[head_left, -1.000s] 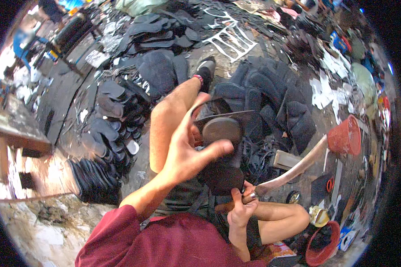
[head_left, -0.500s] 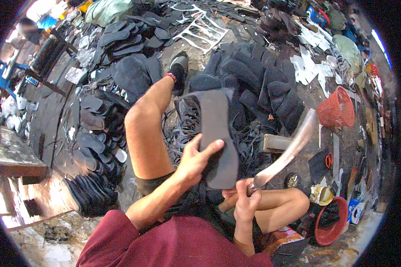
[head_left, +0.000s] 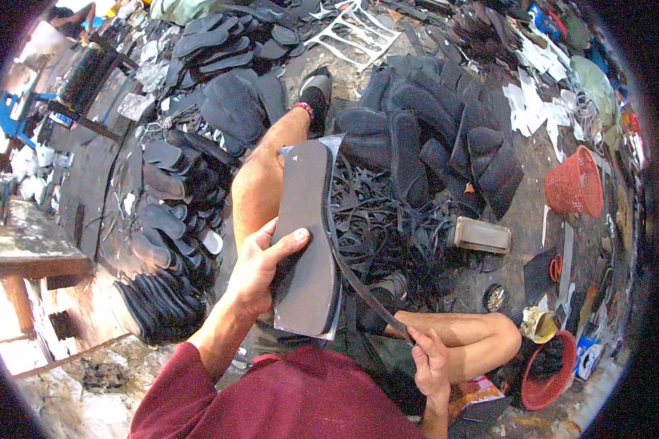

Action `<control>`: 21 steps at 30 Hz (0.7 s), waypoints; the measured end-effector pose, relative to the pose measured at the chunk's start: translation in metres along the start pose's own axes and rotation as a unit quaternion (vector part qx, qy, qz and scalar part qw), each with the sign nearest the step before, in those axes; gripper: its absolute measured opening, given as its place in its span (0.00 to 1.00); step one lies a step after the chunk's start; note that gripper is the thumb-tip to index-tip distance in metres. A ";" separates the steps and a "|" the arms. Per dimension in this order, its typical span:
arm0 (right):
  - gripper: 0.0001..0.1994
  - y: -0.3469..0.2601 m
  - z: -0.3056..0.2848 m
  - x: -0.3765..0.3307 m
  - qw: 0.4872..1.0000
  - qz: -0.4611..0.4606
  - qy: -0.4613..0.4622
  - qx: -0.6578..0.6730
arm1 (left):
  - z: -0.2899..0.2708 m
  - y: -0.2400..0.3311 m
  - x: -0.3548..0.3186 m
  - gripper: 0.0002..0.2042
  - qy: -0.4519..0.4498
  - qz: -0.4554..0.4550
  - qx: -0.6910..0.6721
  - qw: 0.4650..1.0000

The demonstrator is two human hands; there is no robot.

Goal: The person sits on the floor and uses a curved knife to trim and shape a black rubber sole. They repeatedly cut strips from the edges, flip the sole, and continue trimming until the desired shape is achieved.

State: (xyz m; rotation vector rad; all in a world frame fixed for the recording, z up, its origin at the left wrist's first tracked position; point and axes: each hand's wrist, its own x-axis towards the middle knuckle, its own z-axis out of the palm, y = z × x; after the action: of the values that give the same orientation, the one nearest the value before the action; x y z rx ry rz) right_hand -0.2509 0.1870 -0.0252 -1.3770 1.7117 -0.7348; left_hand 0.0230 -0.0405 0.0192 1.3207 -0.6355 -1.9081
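My left hand [head_left: 260,267] grips a dark grey shoe sole [head_left: 300,234], thumb on its upper face and fingers mostly hidden at its left side. A thin pale sheet edge [head_left: 334,150] shows around the sole's outline. My right hand [head_left: 432,358] is closed round a long curved knife [head_left: 370,300], whose blade now appears almost edge-on. That blade runs up beside the sole's right edge; whether it touches there I cannot tell. Below and to the right of the sole lies a heap of black cut-off strips [head_left: 377,212], between my legs.
Black foam pieces [head_left: 432,124] are piled ahead. Stacked soles [head_left: 161,307] lie at left, near a wooden table [head_left: 29,252]. On the right are a red basket [head_left: 575,179], a pale block [head_left: 482,235], red-handled scissors [head_left: 556,268], a tin [head_left: 538,324] and a red bucket [head_left: 549,373].
The sole has moved left and tilted with my left hand. The knife has swung leftward from the right, its broad blade turning edge-on beside the sole. The view has shifted.
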 end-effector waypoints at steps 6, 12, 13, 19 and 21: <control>0.17 0.010 0.008 0.018 0.996 -0.075 0.040 0.041 | 0.001 0.000 0.002 0.23 -0.006 0.020 0.017 1.000; 0.18 -0.007 0.078 0.100 0.987 -0.104 0.106 0.068 | 0.011 -0.002 0.002 0.23 0.004 0.026 0.004 1.000; 0.18 -0.011 0.089 0.114 0.985 -0.102 0.122 0.065 | 0.010 -0.005 0.005 0.23 -0.005 0.032 0.000 0.999; 0.23 -0.065 0.104 0.190 0.970 -0.134 0.188 0.074 | 0.011 -0.016 0.000 0.22 -0.006 0.050 0.010 0.999; 0.24 -0.066 0.103 0.171 0.965 -0.159 0.191 0.087 | -0.008 -0.008 -0.003 0.22 -0.047 0.055 0.027 0.997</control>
State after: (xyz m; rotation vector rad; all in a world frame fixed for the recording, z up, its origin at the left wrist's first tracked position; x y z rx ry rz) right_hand -0.1436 0.0097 -0.0614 -1.4697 1.6744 -1.3751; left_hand 0.0294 -0.0333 0.0122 1.2075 -0.7958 -1.8833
